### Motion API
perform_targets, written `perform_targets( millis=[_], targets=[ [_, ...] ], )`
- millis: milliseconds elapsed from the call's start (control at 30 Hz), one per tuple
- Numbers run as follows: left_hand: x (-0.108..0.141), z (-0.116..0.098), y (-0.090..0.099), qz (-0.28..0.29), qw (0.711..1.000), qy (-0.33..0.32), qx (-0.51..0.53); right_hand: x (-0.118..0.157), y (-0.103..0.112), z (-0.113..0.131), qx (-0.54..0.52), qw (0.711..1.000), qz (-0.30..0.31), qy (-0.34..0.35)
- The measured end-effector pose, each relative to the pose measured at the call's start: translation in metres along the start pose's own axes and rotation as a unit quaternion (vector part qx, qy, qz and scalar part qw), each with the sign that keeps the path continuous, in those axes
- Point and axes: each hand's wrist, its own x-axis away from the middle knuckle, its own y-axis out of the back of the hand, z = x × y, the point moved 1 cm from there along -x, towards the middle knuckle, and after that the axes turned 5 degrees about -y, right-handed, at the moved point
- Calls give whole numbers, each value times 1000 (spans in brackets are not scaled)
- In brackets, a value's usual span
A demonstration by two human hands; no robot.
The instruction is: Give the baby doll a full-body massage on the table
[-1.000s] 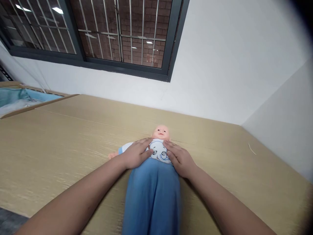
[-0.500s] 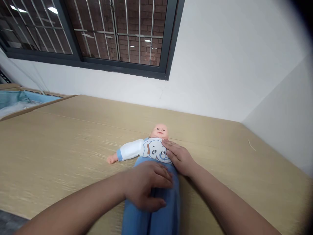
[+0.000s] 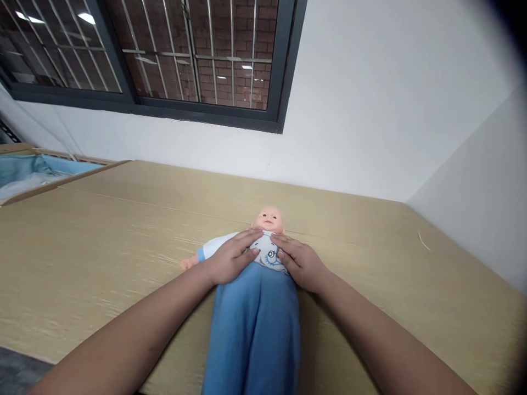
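Observation:
A baby doll (image 3: 268, 219) lies on its back, head toward the wall. It wears a white top (image 3: 267, 249) with a cartoon face print and blue trousers (image 3: 253, 329). Flat on the left side of its chest rests my left hand (image 3: 234, 256), fingers stretched out and covering part of the print. My right hand (image 3: 300, 262) lies on the other side of the chest, fingers extended as well. Between the two hands, part of the print shows. One doll arm reaches out to the left past my left hand; the other arm is hidden.
The doll lies on a broad tan tabletop (image 3: 123, 236). At the far left stands a box (image 3: 68, 178) with a light blue lining. A thin pale strip (image 3: 423, 241) lies at the right. White walls and a barred window (image 3: 197, 60) rise behind.
My left hand has moved up from above the trousers to the doll's chest and now lies flat there. My right hand has stayed in nearly the same place.

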Motion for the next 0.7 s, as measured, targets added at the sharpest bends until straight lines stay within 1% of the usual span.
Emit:
perform_targets(
  millis=[100, 200, 267, 333, 367, 433, 467, 533, 600, 700],
  targets=[
    [-1, 6, -3, -24, 999, 29, 10, 0, -1, -1, 13, 1000, -3, -3],
    [-2, 5, -4, -30, 999, 25, 7, -1, 3, 4, 40, 999, -8, -3],
    [-2, 4, -3, -31, 999, 17, 8, 1, 9, 18, 65, 998, -12, 9],
    [-2, 4, -2, -29, 999, 16, 10, 5, 14, 43, 74, 996, 2, 52],
    [-1, 5, -2, -27, 999, 17, 9, 8, 16, 57, 57, 994, 26, 93],
    [0, 6, -1, -23, 1000, 20, 4, 15, 16, 87, 12, 979, 99, 177],
    [0, 6, -1, -20, 1000, 20, 1, 18, 14, 98, 3, 969, 142, 202],
    [1, 8, -1, -14, 1000, 13, 0, 23, 10, 111, 0, 958, 180, 224],
    [2, 10, -1, -11, 1000, 7, 6, 23, 6, 109, 13, 959, 181, 220],
    [1, 13, -3, -9, 1000, 2, 15, 16, 5, 83, 46, 969, 151, 189]
  ],
)
